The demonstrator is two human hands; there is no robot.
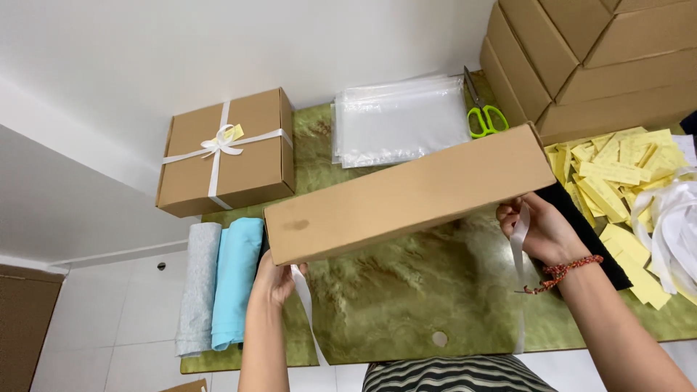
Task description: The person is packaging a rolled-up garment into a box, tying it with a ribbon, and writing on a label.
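Cardboard box, flat and brown, is being held tilted above the green marbled table, with white ribbon hanging down at both ends. The step in hand appears to be ribbon wrapping; the next move likely calls for drawing both ends up evenly. The left hand is gripping the near-left end of the box, fingers closed around its underside beside a ribbon strand. The right hand is pinching the ribbon against the right end. A finished ribbon-tied box is sitting far left.
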